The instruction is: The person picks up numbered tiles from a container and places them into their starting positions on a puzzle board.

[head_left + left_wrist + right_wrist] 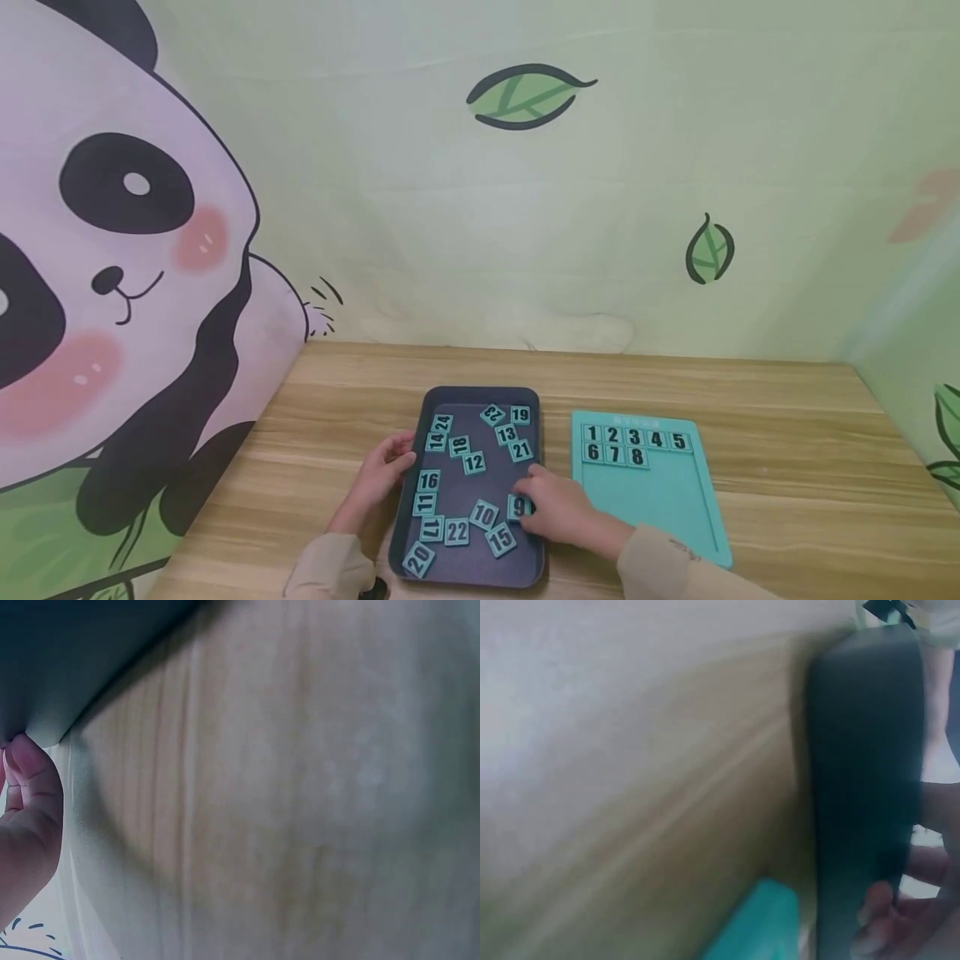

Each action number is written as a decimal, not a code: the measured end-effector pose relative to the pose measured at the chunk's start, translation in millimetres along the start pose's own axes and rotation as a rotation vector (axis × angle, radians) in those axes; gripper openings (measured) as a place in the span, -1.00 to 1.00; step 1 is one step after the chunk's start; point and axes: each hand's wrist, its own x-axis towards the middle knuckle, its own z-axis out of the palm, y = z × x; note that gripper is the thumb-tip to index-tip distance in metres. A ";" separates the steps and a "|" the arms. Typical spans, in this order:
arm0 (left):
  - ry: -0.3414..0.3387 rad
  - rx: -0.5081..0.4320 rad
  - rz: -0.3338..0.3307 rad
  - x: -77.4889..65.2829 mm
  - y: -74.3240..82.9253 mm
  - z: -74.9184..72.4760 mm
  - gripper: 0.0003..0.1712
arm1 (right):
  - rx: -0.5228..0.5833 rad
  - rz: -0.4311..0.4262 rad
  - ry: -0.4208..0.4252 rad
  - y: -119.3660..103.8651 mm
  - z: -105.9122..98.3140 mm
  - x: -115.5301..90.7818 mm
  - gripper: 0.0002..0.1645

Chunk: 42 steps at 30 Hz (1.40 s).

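Note:
A dark tray (468,487) holds several loose square number tiles. My left hand (384,468) grips the tray's left wall, its thumb and fingertips at the rim; the left wrist view shows this thumb (36,776) against the dark wall. Over the tray's right side, my right hand (558,504) pinches the number 9 tile (516,507), partly covering it. Close to that tile lie the 10 tile (483,514) and the 15 tile (501,540). In the right wrist view, curled fingers (877,922) overlap the tray's outer wall (866,765), and the tile is hidden.
Right of the tray lies a turquoise board (645,500) with tiles 1 to 5 in its top row and 6, 7 and 8 below. Both rest on a wood-grain table (795,467). A printed panda cloth (420,217) hangs behind and along the left.

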 end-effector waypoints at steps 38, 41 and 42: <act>-0.005 0.023 0.005 -2.2 0.3 -0.3 -0.60 | 0.113 0.096 0.271 120.7 -88.6 -49.5 -0.56; -0.007 0.024 0.005 -2.2 0.4 -0.6 -0.60 | 0.085 0.099 0.280 129.4 -88.1 -52.4 -0.57; -0.004 0.018 -0.004 -2.0 0.5 -0.6 -0.60 | 0.073 0.101 0.279 132.1 -87.7 -53.3 -0.57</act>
